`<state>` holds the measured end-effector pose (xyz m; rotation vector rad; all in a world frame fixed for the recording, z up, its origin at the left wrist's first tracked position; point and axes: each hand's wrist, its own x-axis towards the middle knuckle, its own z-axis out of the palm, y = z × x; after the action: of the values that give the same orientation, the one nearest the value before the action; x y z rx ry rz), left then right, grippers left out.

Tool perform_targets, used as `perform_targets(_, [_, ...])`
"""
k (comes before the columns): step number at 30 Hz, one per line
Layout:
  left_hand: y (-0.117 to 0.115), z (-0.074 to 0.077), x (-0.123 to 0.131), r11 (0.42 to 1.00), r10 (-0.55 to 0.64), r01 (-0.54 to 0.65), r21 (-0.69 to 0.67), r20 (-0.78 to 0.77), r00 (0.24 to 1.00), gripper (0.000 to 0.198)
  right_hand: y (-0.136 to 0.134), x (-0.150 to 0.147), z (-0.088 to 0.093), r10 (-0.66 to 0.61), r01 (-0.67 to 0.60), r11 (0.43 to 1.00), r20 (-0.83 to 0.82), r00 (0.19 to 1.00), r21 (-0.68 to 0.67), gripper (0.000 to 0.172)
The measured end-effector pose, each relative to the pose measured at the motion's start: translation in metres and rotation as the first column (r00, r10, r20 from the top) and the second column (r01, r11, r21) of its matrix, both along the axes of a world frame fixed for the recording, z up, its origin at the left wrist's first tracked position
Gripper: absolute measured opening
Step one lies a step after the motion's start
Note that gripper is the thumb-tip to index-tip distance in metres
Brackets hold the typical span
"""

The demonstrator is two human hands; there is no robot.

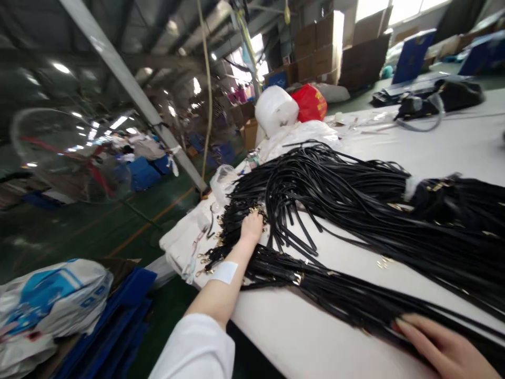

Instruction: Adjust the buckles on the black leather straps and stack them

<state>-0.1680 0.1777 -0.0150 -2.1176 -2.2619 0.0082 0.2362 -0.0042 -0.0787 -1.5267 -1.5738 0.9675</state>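
Observation:
Long black straps with gold-coloured metal clasps lie in a thick heap across the white table. My left hand reaches into the strap ends at the heap's left side, its fingers curled in among the gold-coloured clasps. A white patch is on that forearm. At the lower right, my right hand has thumb and fingers closed at the edge of a nearer bundle of black straps. This bundle runs along the table's front edge, with clasps at its left end.
The white table carries loose gold-coloured fittings, white rolled material, a red bag and clear plastic. A pole stands beyond its left corner. Blue sheets and a printed sack lie lower left.

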Motion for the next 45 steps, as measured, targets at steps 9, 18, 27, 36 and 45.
perform_targets(9, [-0.007,-0.013,-0.003,1.000,0.021,-0.019,-0.014,0.127,0.992,0.025,-0.008,0.010,0.027,-0.174,0.132,0.955,-0.141,0.975,-0.267,0.049])
perform_targets(18, [-0.010,-0.003,-0.031,0.983,0.142,-0.072,-0.169,0.452,0.880,0.027,-0.008,0.016,0.011,-0.237,0.175,0.938,-0.185,0.954,-0.300,0.041])
perform_targets(27, [-0.051,0.040,0.032,0.942,-0.078,0.311,-0.127,0.818,0.570,0.040,-0.007,0.015,0.005,-0.202,0.153,0.947,-0.155,0.967,-0.282,0.039])
perform_targets(36, [-0.108,0.043,0.165,0.791,-0.269,0.611,-0.021,0.885,0.379,0.031,-0.016,-0.003,0.041,-0.152,0.042,0.962,-0.404,0.902,-0.268,0.050])
perform_targets(45, [-0.116,0.031,0.209,0.781,-0.319,0.625,0.022,0.874,0.368,0.016,-0.017,0.002,0.032,-0.148,0.001,0.968,-0.565,0.812,-0.252,0.045])
